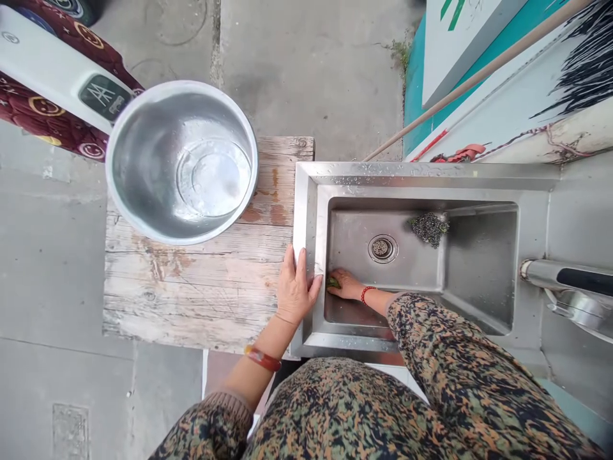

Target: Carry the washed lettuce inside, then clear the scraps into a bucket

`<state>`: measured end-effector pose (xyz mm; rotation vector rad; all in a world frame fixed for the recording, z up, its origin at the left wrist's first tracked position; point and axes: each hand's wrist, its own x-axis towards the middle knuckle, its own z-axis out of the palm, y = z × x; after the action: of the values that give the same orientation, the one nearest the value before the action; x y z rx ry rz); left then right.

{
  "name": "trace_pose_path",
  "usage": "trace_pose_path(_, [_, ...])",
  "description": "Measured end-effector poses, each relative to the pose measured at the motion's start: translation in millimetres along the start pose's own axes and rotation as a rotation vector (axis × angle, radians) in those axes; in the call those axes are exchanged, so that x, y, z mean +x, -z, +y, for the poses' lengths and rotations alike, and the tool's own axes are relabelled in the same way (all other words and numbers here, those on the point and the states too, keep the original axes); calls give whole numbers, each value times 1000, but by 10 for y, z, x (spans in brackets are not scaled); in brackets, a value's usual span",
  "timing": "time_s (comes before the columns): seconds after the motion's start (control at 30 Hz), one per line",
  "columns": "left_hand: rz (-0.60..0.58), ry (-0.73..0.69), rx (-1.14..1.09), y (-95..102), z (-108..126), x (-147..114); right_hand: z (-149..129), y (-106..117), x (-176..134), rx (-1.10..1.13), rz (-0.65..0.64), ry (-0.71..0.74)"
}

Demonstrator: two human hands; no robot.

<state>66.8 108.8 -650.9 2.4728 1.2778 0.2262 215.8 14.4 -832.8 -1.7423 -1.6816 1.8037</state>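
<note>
Hands apart: the right hand (345,283) presses a small green scouring pad (332,282) against the steel sink (479,268) floor near its left wall, while the left hand (295,287) rests flat on the sink's left rim.

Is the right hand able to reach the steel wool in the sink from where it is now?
Probably yes. The right hand presses a green sponge on the sink floor, and the steel wool lies farther back by the wall, with only the drain between them.
</note>
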Motion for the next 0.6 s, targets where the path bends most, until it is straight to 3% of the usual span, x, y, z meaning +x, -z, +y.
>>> trace_pose_path(0.13, [6,1,9,7,2,4,-54,-64,-13,67,-114,-32])
trace_pose_path(0.37, [7,6,13,-4,-14,-1,-244,108,-156,333,-198,-65])
trace_pose_path(0.5, [8,13,-24,-18,-3,-4,-333,318,-401,593,-202,-84])
trace_pose_path(0.6, [18,9,-46,-36,-7,-10,-378,625,-597,803,-86,-84])
